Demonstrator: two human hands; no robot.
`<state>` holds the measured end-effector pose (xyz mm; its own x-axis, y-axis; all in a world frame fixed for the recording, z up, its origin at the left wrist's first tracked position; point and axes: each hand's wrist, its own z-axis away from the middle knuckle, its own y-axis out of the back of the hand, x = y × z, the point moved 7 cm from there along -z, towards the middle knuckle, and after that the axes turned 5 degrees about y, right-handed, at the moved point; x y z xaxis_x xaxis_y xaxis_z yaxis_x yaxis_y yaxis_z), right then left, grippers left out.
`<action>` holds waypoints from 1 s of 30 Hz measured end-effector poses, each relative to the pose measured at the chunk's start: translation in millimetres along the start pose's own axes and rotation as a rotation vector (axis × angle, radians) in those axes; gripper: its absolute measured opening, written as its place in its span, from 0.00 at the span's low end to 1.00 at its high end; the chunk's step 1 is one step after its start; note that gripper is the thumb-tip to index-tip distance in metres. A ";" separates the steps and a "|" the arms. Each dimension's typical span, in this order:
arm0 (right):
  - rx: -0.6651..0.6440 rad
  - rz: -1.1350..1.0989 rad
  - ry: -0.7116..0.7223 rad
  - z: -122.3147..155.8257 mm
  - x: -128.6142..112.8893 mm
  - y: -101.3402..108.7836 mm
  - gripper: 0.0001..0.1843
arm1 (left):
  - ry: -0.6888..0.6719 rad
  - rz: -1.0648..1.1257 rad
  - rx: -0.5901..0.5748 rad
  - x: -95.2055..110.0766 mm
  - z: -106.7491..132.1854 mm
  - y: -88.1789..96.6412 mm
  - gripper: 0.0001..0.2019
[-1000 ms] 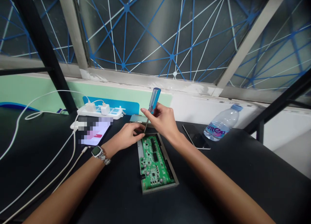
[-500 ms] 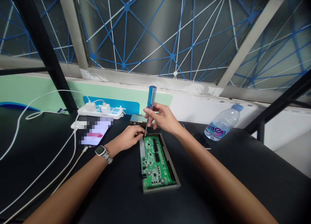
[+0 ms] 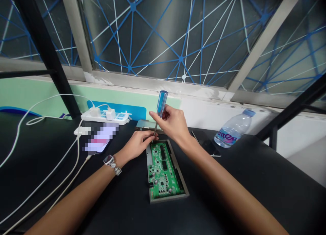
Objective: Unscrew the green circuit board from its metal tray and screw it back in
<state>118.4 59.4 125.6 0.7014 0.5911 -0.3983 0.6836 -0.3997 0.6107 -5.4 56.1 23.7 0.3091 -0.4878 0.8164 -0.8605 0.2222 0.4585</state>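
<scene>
A screwdriver (image 3: 162, 101) with a clear blue handle leans to the right over the far end of a green circuit board (image 3: 165, 170), which lies in a shallow metal frame (image 3: 181, 177). My right hand (image 3: 175, 122) has its fingers curled behind the lower handle, while the thumb stretches away to the left. At the board's far left corner, my left hand (image 3: 140, 143) closes its fingertips around the bottom of the shaft. Those fingers hide the screwdriver's tip and any screw there. A watch with a metal band (image 3: 112, 163) is on the left wrist.
Behind the board lies a flat metal-and-glass piece (image 3: 145, 125). To the left are a phone (image 3: 102, 139), a white power strip (image 3: 119, 118) and loose white cables (image 3: 77, 160). A dark phone-like slab (image 3: 207, 147) and a water bottle (image 3: 233, 131) are on the right.
The screwdriver's handle has tilted to the right. My right thumb has come off the shaft, and its hand has shifted right. My left fingers have moved slightly right, over the tip.
</scene>
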 end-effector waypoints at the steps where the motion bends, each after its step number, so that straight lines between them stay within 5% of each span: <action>1: 0.000 0.011 0.014 -0.7 -1.4 0.0 0.23 | 0.001 0.002 0.001 -0.2 0.1 0.0 0.12; 8: -0.120 -0.169 0.047 -3.9 -5.2 -3.9 0.20 | 0.001 0.016 0.005 -1.5 -0.1 0.5 0.12; 16: -0.362 -0.560 -0.080 0.6 3.6 -24.2 0.19 | -0.013 0.031 -0.005 1.2 -0.4 1.1 0.12; 23: -0.018 -0.121 -0.033 -2.1 2.3 2.6 0.28 | 0.015 -0.011 0.024 -1.0 -0.1 2.9 0.11; 30: -0.042 0.038 0.046 -1.7 -9.8 5.5 0.20 | 0.020 -0.024 0.028 -1.1 -0.1 2.3 0.11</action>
<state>114.9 52.6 134.0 0.7159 0.6080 -0.3433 0.6471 -0.3933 0.6531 -7.7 57.2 24.0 0.3372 -0.4757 0.8124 -0.8639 0.1865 0.4678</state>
